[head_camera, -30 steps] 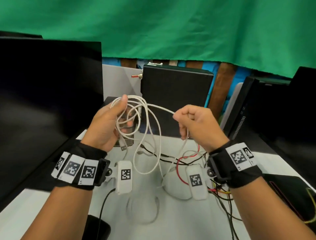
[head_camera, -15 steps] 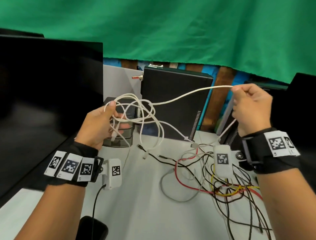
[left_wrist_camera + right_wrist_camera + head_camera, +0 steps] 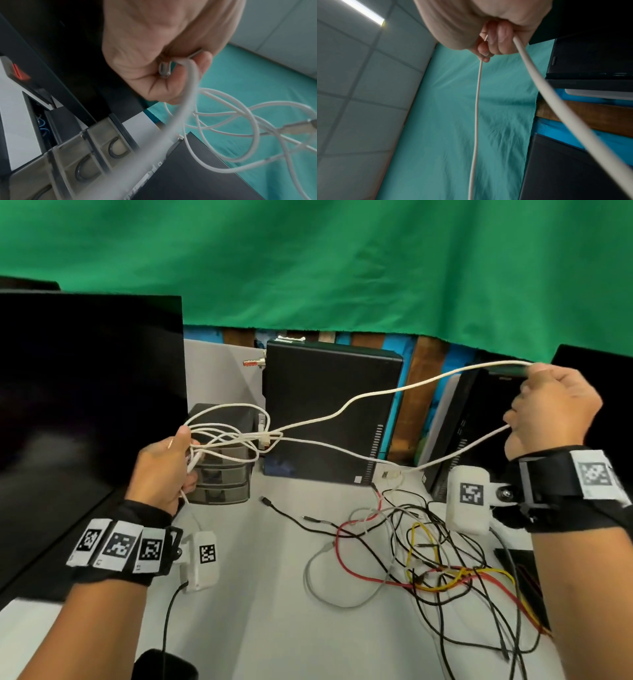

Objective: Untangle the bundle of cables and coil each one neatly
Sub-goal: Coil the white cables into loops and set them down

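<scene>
A white cable stretches in the air between both hands. My left hand grips several loose loops of it at the left, with a metal plug held in the curled fingers. My right hand is raised at the far right and holds the cable in a fist, one strand leaving the fingertips and another passing under the palm. A tangle of black, red, yellow and grey cables lies on the white table below the right wrist.
A large dark monitor stands at the left. A small grey drawer unit sits behind the left hand, a black computer case in the middle, more dark equipment at the right. A green cloth hangs behind.
My right hand has swung up and out to the right, drawing the white cable out of the loops. The left hand's loops have shrunk and flattened as the cable went taut.
</scene>
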A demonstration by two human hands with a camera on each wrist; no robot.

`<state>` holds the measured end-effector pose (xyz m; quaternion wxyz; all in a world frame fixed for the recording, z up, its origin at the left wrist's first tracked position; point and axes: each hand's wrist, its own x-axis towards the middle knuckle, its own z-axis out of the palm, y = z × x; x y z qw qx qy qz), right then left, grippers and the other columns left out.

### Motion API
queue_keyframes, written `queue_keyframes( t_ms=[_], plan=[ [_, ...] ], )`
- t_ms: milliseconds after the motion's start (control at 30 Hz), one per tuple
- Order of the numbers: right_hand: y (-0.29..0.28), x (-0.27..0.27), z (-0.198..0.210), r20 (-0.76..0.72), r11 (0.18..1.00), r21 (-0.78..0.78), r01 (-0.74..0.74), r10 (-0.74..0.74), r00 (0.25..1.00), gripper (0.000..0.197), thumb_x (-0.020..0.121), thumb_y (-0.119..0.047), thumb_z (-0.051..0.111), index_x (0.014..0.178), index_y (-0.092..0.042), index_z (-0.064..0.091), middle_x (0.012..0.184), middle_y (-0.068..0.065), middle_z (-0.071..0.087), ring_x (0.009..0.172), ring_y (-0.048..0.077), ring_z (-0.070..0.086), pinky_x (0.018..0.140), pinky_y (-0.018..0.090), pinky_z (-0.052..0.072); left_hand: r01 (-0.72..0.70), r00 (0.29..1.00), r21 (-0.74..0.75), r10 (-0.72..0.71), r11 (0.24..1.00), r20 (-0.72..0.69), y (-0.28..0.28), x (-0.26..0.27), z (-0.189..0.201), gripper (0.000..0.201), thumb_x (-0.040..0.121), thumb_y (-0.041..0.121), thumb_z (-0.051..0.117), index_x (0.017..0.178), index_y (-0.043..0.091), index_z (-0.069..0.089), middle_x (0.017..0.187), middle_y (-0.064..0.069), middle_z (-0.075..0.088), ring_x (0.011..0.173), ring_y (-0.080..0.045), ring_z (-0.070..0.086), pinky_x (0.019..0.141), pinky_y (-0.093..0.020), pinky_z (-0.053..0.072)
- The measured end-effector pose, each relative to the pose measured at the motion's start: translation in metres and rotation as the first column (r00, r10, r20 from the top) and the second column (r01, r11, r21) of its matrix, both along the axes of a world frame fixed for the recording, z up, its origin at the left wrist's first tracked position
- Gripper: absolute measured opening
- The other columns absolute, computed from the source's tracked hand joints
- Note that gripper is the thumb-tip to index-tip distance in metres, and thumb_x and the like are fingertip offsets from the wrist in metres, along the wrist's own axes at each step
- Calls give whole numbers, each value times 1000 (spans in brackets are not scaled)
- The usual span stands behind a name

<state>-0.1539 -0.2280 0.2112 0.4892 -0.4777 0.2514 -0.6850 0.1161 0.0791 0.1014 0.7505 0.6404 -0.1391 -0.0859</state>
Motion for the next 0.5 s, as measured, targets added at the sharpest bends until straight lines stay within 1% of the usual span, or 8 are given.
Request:
queue_keyframes(
  t_ms=[100,200,267,300,333,367,433,500],
  plan=[
    [-12,-20,6,26,1000,14,7,-7,1000,19,88,-8,50,74,-20,56,61,0,44,37,5,37,37,16,26,-80,997,13,80,997,-2,4,7,0,37,103,38,49,74,16,56,51,3,44,33,-5,32,33,-15,23],
    [-26,-43,11,-253,986,97,-139,160,954,21,92,-10,49,74,-21,54,54,-7,40,38,4,32,36,14,27,-173,984,-8,172,985,-44,17,22,-7,35,102,40,52,76,16,56,62,-3,43,32,-5,32,34,-14,22],
    [-30,-55,12,-526,941,185,-284,339,780,19,97,-11,52,79,-17,58,48,-7,36,38,6,26,33,15,21,-194,980,-55,191,980,-54,23,30,-11,35,103,39,50,76,16,52,66,-5,42,30,-4,31,34,-12,21],
    [-31,-60,11,-636,929,203,-311,366,679,17,99,-12,53,84,-14,61,49,-6,36,38,7,26,32,16,20,-199,979,-75,195,977,-54,24,32,-12,35,103,38,50,76,16,52,66,-5,42,29,-3,31,34,-12,21],
    [-30,-62,10,-700,933,187,-308,346,624,15,99,-14,56,87,-12,65,51,-3,38,40,8,28,32,17,20,-197,980,-88,194,976,-47,23,32,-12,35,103,38,50,76,16,52,67,-5,43,29,-3,31,34,-13,21],
    [-30,-64,9,-716,951,140,-276,290,635,14,98,-14,58,88,-12,68,53,-2,40,41,8,30,33,17,21,-192,981,-94,190,977,-35,22,32,-12,34,103,38,50,76,17,52,67,-4,43,30,-3,31,33,-13,21],
    [-28,-64,7,-673,988,12,-157,124,729,15,96,-16,63,83,-15,70,57,0,45,41,7,34,34,16,24,-186,982,-90,185,978,-19,17,28,-11,34,103,39,51,76,18,53,67,-3,45,31,-2,33,34,-14,23],
    [-26,-61,4,-653,992,-63,-110,42,756,14,95,-19,65,81,-17,70,60,2,49,39,3,40,34,14,28,-171,985,-90,172,981,2,12,22,-8,34,103,40,50,75,20,54,68,-1,47,32,-2,35,34,-14,24]
  ],
)
